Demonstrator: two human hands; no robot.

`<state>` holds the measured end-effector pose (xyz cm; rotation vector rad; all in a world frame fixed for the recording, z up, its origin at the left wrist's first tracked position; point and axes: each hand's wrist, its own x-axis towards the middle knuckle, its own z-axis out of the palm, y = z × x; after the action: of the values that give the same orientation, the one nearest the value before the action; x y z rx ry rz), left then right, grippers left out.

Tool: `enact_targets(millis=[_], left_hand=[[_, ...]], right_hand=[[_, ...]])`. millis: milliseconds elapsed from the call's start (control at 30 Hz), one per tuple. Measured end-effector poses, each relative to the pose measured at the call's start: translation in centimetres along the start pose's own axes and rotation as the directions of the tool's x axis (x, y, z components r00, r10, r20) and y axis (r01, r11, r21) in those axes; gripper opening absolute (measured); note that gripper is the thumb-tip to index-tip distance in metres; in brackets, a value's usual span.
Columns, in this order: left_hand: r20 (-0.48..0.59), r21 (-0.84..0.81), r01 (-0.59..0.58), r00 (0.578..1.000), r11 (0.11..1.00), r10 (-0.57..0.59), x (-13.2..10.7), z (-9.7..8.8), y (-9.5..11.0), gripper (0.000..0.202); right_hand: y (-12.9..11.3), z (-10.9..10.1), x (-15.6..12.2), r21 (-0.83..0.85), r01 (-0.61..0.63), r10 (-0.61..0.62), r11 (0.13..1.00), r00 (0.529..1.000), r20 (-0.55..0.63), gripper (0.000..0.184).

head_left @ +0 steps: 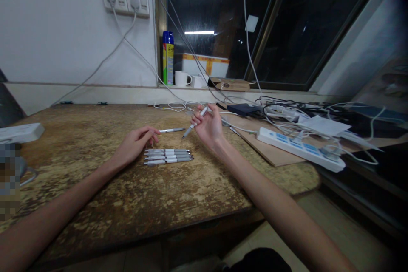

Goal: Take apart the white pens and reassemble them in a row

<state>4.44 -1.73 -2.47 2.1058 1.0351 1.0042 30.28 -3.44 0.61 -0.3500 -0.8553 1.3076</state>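
Note:
My right hand (208,126) is raised a little above the table, its fingers closed round a white and grey pen (193,124). That pen is tilted, with its tip pointing down and to the left. My left hand (137,143) rests low over the wooden table, fingers loosely bent and apart. Its fingertips are at the left end of a single pen (174,130) lying on the wood; whether they touch it I cannot tell. Just in front of that hand, several similar pens (168,157) lie side by side in a row, tips to the right.
The worn wooden table (134,204) ends at a front edge. On the right lie a white power strip (299,148), a brown board (270,153) and tangled cables (280,112). A spray can (168,57) and a white mug (182,78) stand on the windowsill. Another white strip (22,132) is at left.

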Motion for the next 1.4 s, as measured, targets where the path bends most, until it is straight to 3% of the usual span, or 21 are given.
enact_targets(millis=[567, 833, 1167, 1300, 1400], left_hand=[[0.021, 0.024, 0.004, 1.0, 1.0, -0.005, 0.09, -0.01, -0.13, 0.042], [0.021, 0.028, 0.007, 1.0, 1.0, -0.007, 0.12, -0.02, -0.09, 0.04], [0.005, 0.029, -0.002, 1.0, 1.0, 0.002, 0.18, 0.02, -0.22, 0.04], [-0.013, 0.007, -0.015, 1.0, 1.0, 0.015, 0.19, 0.05, -0.04, 0.04], [-0.033, -0.032, -0.029, 0.999, 0.999, 0.028, 0.07, 0.1, 0.65, 0.037]], right_hand=[[-0.41, 0.09, 0.01, 0.048, 0.001, -0.001, 0.999, 1.0, -0.004, 0.035], [-0.42, 0.06, 0.0, -0.064, 0.026, -0.027, 0.998, 0.999, -0.024, 0.031], [-0.5, 0.12, -0.13, -0.055, 0.005, -0.004, 0.998, 1.0, 0.023, 0.036], [-0.26, 0.33, 0.02, -0.063, 0.001, 0.002, 0.998, 0.999, 0.047, 0.025], [0.24, 0.51, 0.09, -0.175, 0.007, 0.006, 0.984, 0.997, 0.075, 0.014]])
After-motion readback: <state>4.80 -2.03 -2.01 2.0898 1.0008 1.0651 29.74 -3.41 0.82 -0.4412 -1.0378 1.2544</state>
